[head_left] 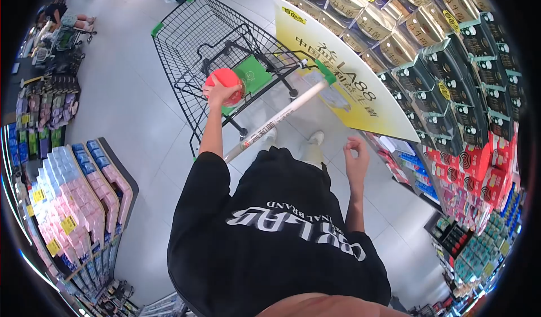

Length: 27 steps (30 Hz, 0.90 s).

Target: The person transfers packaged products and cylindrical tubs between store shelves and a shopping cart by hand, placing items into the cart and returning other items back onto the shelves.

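My left hand (216,93) grips a round red container (226,78) with a smooth, flat face, its fingers wrapped about the side. The container is above the front part of a black wire shopping cart (179,42) with green corners, overlapping the green panel (255,75) of the cart in this view. Close by my left forearm runs the pale push handle (287,109) of the cart, which neither hand grasps. My right hand (356,158) hangs in the air at my right side, fingers loosely curled with nothing between them.
A yellow and white sign (344,74) borders the stacked boxes (394,23) on the right. At left stands a shelf of pink and blue packages (73,198). Farther left, a person (59,15) is beside other carts. Grey tiles (152,108) cover the floor.
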Tool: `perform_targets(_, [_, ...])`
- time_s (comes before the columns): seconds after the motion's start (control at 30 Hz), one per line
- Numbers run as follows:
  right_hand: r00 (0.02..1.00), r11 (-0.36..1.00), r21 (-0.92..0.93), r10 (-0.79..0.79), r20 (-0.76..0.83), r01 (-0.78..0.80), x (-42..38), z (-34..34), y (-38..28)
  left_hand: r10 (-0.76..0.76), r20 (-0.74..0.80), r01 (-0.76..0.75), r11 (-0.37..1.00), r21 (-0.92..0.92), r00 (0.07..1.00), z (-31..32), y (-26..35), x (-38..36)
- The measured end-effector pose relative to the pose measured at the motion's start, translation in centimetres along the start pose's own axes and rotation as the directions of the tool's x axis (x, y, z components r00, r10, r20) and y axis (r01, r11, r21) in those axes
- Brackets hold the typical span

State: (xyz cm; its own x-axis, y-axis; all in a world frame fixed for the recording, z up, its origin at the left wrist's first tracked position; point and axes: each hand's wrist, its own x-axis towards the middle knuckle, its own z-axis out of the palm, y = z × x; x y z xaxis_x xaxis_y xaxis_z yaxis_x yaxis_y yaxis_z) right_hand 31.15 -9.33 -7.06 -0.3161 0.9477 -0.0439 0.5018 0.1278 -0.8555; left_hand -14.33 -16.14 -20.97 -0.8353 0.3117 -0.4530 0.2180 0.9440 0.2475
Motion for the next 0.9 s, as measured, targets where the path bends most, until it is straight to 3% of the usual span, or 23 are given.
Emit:
perform_targets(0.07, [1.000, 1.000, 0.019, 0.010, 0.024, -0.010, -2.1, 2.1, -1.0, 0.063, -0.024, -0.062, 0.996, 0.066, 0.998, -0.3, -1.2, -0.1])
perform_targets(0.17, [0.992, 0.995, 0.048, -0.089, 0.092, 0.085, -2.3, 5.7, -4.8, 0.372, 0.115, -0.305, 0.873, -0.380, 0.921, -2.6, -5.0, 2.9])
perform_targets(0.27, [0.954, 0.967, 0.082, -0.251, 0.162, 0.240, -1.3, 8.7, -9.2, 0.410, 0.258, -0.161, 0.748, -0.644, 0.875, -8.8, -4.6, 0.9])
perform_targets(0.33, [0.928, 0.939, 0.173, -0.327, 0.177, 0.298, -0.3, 10.6, -11.5, 0.515, 0.406, -0.119, 0.716, -0.687, 0.755, -14.1, -4.0, -0.6])
perform_targets(0.4, [0.899, 0.911, 0.270, -0.374, 0.228, 0.311, 1.4, 11.9, -13.4, 0.702, 0.393, -0.173, 0.588, -0.790, 0.594, -17.6, -3.7, -1.6])
perform_targets(0.5, [0.892, 0.886, 0.456, -0.270, 0.363, 0.082, 3.1, 13.9, -15.5, 0.859, 0.400, -0.232, 0.480, -0.846, 0.318, -21.4, -2.7, -4.3])
perform_targets(0.6, [0.654, 0.573, 0.673, -0.289, 0.699, -0.467, 3.7, 15.2, -14.8, 0.908, 0.416, -0.223, 0.417, -0.881, 0.054, -22.8, 0.0, -9.0])
perform_targets(0.67, [0.687, 0.437, 0.754, -0.339, 0.643, -0.490, 2.2, 15.0, -14.2, 0.895, 0.444, -0.263, 0.418, -0.869, -0.045, -21.7, 2.0, -11.3])
perform_targets(0.7, [0.707, 0.364, 0.788, -0.357, 0.611, -0.497, 1.2, 14.8, -13.7, 0.916, 0.400, -0.377, 0.380, -0.845, 0.025, -20.7, 2.1, -11.6])
perform_targets(0.73, [0.728, 0.290, 0.817, -0.372, 0.576, -0.499, 0.7, 14.6, -12.9, 0.923, 0.359, -0.375, 0.384, -0.844, 0.138, -20.3, 2.6, -13.4])
perform_targets(0.77, [0.755, 0.313, 0.815, -0.319, 0.573, -0.487, 0.5, 14.4, -10.1, 0.933, 0.311, -0.346, 0.357, -0.868, 0.182, -19.3, 2.9, -14.5])
perform_targets(0.8, [0.765, 0.193, 0.836, -0.340, 0.548, -0.513, 0.2, 13.7, -8.4, 0.936, 0.269, -0.316, 0.332, -0.889, 0.227, -18.4, 3.2, -15.5])
perform_targets(0.9, [0.793, -0.219, 0.796, -0.413, 0.448, -0.564, 0.1, 12.1, -5.8, 0.930, 0.237, 0.083, 0.222, -0.972, 0.283, -13.4, 4.1, -17.8])
